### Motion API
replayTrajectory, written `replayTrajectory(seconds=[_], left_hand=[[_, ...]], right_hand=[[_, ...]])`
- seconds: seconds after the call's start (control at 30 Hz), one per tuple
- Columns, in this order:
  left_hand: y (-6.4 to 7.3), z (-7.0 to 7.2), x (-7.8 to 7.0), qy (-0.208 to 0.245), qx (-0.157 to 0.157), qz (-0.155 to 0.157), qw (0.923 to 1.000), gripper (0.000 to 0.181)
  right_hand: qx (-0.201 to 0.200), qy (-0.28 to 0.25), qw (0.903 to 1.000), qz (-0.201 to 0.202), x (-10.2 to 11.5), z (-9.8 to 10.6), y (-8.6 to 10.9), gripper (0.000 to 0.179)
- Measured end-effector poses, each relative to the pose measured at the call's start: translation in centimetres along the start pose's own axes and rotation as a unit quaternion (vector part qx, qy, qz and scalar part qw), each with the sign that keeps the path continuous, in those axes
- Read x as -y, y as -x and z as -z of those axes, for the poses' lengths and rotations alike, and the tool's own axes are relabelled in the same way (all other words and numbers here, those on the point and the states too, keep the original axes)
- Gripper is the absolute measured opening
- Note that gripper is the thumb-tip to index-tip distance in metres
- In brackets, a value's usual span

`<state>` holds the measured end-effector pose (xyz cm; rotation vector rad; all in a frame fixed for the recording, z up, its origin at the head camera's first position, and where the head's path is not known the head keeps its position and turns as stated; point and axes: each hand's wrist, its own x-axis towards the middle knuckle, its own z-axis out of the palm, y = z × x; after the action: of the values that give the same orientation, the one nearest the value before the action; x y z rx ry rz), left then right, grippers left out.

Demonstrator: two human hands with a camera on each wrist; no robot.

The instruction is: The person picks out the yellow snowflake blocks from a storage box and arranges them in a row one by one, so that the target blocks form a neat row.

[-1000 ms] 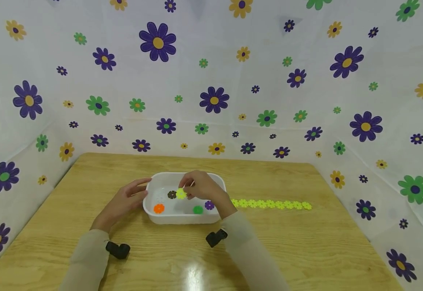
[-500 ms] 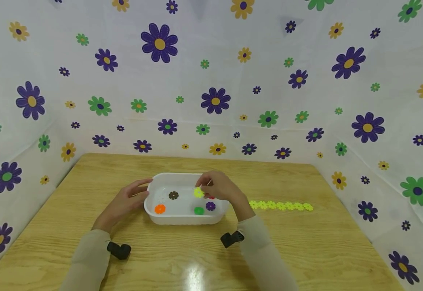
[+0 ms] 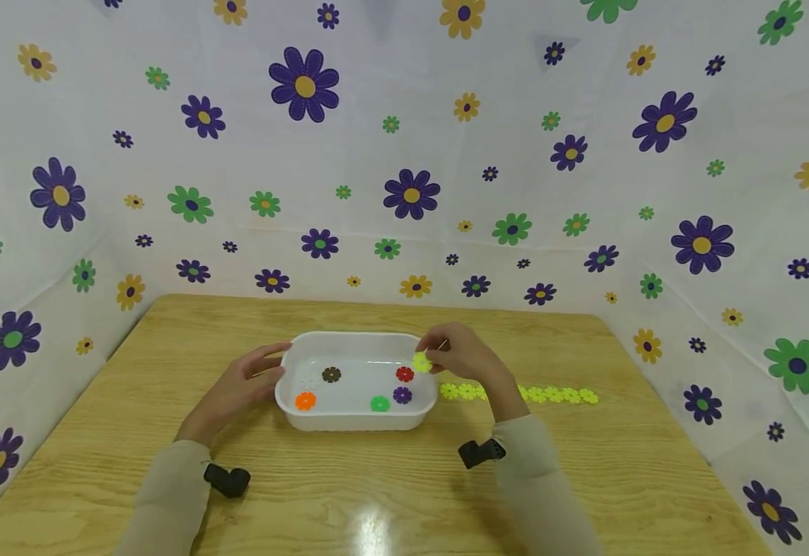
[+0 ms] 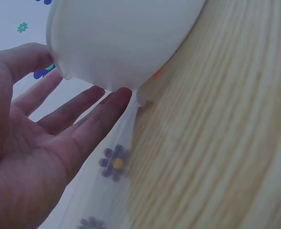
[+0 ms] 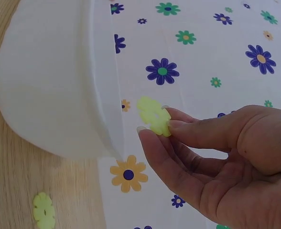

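A yellow flower-shaped plastic disc [image 3: 422,361] is pinched between thumb and fingers of my right hand [image 3: 461,354], over the right end of a white tub [image 3: 355,421]. The right wrist view shows this disc clear of the tub wall. At the tub's left end my left hand [image 3: 247,380] rests with loosely extended fingers touching the outside wall, also seen in the left wrist view. Inside the tub lie brown [image 3: 331,374], orange [image 3: 305,401], red [image 3: 405,374], purple [image 3: 402,395] and green [image 3: 379,403] discs of the same shape, with pale clear ones at the left.
Right of the tub, a row of several yellow discs [image 3: 553,394] runs across the wooden table [image 3: 348,494]; my right forearm hides part of it. White cloth [image 3: 237,154] printed with flowers walls off the back and sides. A black wrist camera [image 3: 228,481] sits on each sleeve.
My right hand has carried the yellow disc rightward, from over the tub's middle to its right end, uncovering the red disc. My left hand stays at the tub's left end.
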<state>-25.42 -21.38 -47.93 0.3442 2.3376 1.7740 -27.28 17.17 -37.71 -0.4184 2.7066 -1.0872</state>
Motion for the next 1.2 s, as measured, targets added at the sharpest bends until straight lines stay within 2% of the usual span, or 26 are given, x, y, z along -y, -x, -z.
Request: replayTrajectory(seconds=[0.4, 1.2], left_hand=[[-0.3, 0.1, 0.3, 0.01, -0.005, 0.006, 0.9999, 0.056], [0.1, 0.0, 0.0, 0.019, 0.001, -0.006, 0.9998, 0.058]], right_hand=[[-0.011, 0.03, 0.9994, -0.013, -3.0, 2.7, 1.2, 0.017], [-0.022, 0.039, 0.9987, -0.026, -8.4, 6.7, 4.2, 0.019]])
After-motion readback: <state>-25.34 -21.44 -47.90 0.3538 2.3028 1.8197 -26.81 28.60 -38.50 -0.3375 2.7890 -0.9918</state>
